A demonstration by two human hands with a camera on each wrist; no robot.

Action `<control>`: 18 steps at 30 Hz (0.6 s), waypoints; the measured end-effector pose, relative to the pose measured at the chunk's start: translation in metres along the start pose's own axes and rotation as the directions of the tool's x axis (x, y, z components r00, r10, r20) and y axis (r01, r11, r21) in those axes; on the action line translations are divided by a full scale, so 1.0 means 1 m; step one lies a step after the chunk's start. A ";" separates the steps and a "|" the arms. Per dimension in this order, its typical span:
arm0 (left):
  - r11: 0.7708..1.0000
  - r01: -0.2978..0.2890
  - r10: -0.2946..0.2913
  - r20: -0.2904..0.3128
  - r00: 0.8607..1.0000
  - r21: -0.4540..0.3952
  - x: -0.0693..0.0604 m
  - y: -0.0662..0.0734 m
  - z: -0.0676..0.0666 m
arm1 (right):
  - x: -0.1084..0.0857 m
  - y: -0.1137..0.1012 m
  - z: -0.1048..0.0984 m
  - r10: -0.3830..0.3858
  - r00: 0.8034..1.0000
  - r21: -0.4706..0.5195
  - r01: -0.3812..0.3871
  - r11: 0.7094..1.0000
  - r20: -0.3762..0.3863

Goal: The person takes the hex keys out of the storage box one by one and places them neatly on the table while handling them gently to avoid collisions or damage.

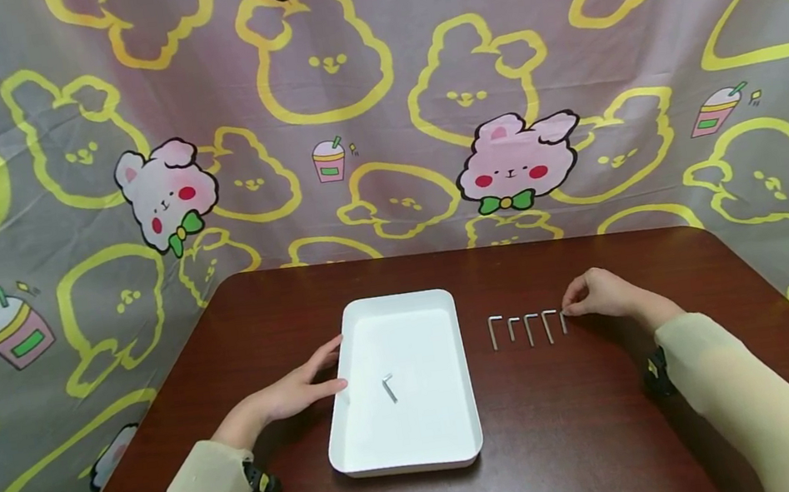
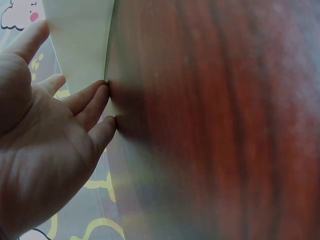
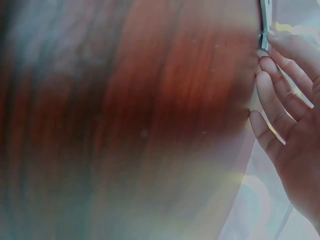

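A white rectangular tray (image 1: 435, 425) lies on the table with one L-shaped hex key (image 1: 388, 389) inside. My left hand (image 1: 292, 391) is at the tray's left side, its thumb and fingers extended and spread against the edge. In the left wrist view, fingertips of the left hand (image 2: 55, 130) also meet the tabletop. To the right of the tray, several hex keys (image 1: 529, 330) stand in a row. At the right end of that row, my right hand (image 1: 601, 294) pinches the last hex key (image 1: 563, 323) near its bend. The right wrist view shows this key only partly.
The dark brown wooden table (image 1: 543, 444) carries the tray and keys. Behind and beside it hangs a grey cloth (image 1: 378, 130) with cartoon rabbits and yellow outlines. A dark wrist device (image 1: 263, 483) is on the left sleeve, another (image 1: 657, 373) on the right.
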State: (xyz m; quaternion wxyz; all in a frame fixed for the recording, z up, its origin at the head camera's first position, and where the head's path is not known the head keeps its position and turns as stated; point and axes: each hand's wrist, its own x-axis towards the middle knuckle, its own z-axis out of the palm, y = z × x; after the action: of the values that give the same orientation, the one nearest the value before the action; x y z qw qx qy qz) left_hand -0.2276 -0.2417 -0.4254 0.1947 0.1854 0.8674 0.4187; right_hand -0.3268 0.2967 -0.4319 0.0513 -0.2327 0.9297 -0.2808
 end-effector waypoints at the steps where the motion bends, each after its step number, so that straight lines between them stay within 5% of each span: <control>1: 1.000 0.001 -0.001 -0.001 1.000 -0.001 0.000 0.000 0.000 | 0.000 -0.001 0.000 0.006 1.000 0.008 -0.006 1.000 0.004; 18: 1.000 0.009 -0.009 -0.004 1.000 0.001 0.000 0.002 0.000 | 0.004 -0.033 -0.020 0.034 0.998 0.009 -0.034 0.999 -0.060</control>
State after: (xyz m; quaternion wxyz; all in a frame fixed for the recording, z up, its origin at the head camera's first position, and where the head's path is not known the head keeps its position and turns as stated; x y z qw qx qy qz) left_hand -0.2271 -0.2404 -0.4244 0.1946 0.1806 0.8689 0.4177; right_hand -0.3217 0.2803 -0.3975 0.0291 -0.2081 0.9336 -0.2903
